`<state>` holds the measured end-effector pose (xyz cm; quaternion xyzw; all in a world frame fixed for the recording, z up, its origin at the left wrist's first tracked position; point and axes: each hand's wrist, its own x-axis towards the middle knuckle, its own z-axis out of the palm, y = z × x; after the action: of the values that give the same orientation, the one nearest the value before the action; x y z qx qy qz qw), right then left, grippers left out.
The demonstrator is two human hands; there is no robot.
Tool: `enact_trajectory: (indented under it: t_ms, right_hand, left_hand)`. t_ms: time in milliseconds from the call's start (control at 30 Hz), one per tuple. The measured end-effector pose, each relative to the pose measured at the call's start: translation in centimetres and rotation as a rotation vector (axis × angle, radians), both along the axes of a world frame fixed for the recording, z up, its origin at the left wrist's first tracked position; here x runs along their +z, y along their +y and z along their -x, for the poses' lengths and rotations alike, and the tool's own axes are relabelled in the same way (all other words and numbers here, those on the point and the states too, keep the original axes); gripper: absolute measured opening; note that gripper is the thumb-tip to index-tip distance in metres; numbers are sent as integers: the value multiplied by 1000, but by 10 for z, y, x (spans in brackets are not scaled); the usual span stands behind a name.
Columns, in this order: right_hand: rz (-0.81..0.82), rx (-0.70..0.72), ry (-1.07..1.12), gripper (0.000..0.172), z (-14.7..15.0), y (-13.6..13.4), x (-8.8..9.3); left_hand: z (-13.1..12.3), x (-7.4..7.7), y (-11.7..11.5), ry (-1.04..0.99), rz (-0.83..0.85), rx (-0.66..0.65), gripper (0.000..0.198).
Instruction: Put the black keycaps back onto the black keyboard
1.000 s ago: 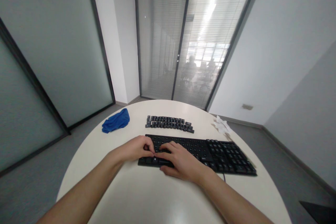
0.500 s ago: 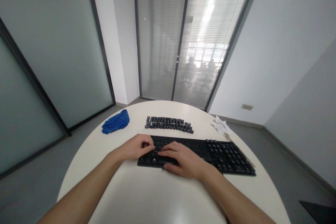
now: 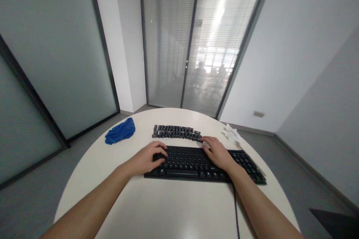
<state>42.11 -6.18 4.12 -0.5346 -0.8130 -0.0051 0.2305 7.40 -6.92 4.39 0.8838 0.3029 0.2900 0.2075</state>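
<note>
A black keyboard (image 3: 182, 173) lies across the round table; its upper-left part shows key sockets without caps. My left hand (image 3: 147, 158) rests at its left end, thumb and forefinger curved apart over the edge, with nothing visible between them. Beyond the keyboard lie two rows of loose black keycaps (image 3: 176, 131). Stretched over the keyboard's right part, my right hand (image 3: 218, 152) reaches the right end of the nearer row. Its fingertips touch a dark keycap (image 3: 199, 140) there, the thumb lying lower and apart from the forefinger.
On the left of the white table (image 3: 157, 205) is a crumpled blue cloth (image 3: 120, 131). A crumpled white tissue (image 3: 231, 133) lies at the right edge. The keyboard's cable (image 3: 236, 209) runs toward me beside my right forearm. Glass doors with blinds stand behind.
My right hand has left the keyboard's lower keys and moved up and right to the loose keycaps. My left hand's thumb and forefinger have spread apart. The view has shifted slightly.
</note>
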Motion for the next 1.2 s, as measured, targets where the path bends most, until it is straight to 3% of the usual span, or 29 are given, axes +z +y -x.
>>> enact_trajectory:
  t_ms: [267, 667, 900, 1200]
  right_hand:
    - [100, -14, -130, 39, -1, 6, -9]
    - [157, -77, -70, 43, 3, 3, 1]
    - [150, -217, 78, 30, -3, 5, 4]
    - [130, -325, -2, 30, -2, 3, 5]
  left_hand:
    - [-1, 0, -2, 0, -14, -35, 13]
    - [-4, -2, -1, 14, 5, -38, 10]
    - [-4, -2, -1, 12, 3, -37, 11]
    - [-5, -5, -1, 12, -8, -44, 10]
